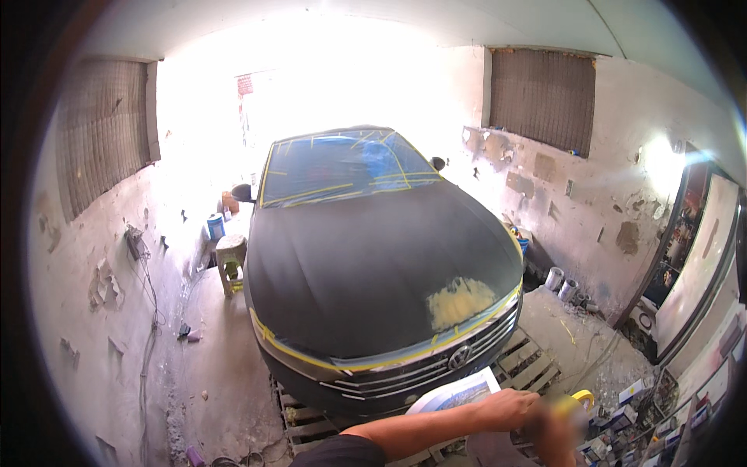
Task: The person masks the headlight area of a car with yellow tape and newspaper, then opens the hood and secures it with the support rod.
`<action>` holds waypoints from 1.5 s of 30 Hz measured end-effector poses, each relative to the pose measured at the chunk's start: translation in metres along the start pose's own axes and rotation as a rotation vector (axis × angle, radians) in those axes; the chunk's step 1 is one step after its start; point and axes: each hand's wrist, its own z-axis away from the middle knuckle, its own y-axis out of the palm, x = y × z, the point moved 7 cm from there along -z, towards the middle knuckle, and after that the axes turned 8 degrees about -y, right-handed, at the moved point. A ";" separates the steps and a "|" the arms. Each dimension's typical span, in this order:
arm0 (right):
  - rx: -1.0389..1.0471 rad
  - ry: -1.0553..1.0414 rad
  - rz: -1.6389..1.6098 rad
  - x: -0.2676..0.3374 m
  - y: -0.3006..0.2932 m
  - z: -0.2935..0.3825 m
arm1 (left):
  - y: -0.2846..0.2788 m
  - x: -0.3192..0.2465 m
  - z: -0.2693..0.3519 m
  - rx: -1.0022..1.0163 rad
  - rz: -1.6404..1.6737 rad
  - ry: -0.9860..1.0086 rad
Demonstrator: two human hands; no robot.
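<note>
My left hand [512,407] reaches across from the lower left with its fingers curled, beside my right hand [557,441]. A blur covers much of the right hand and hides what the left fingertips touch. At the right hand's upper side shows a roll of yellow masking tape [583,398], which that hand appears to grip. Behind my left forearm is a printed paper sheet [461,392]; I cannot tell what supports it. Ahead stands a dark Volkswagen car, its matte hood [362,251] bearing a tan patch [461,303] near the grille [426,370].
Taped plastic film [350,166] covers the windshield. Wooden pallets [528,362] lie around the car's front. On the left are a stool [231,257] and cables [149,350] along the wall. Boxes and cans [621,417] crowd the lower right; metal cans [560,280] stand by the right wall.
</note>
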 end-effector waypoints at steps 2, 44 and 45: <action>0.009 0.032 0.002 0.005 -0.009 -0.007 | 0.006 -0.001 0.001 0.022 -0.027 -0.004; -0.018 0.118 -0.762 -0.017 -0.144 -0.053 | -0.108 -0.018 -0.014 0.283 0.211 -0.198; -0.013 0.214 -0.822 -0.021 -0.141 -0.051 | -0.110 -0.018 -0.015 0.273 0.223 -0.202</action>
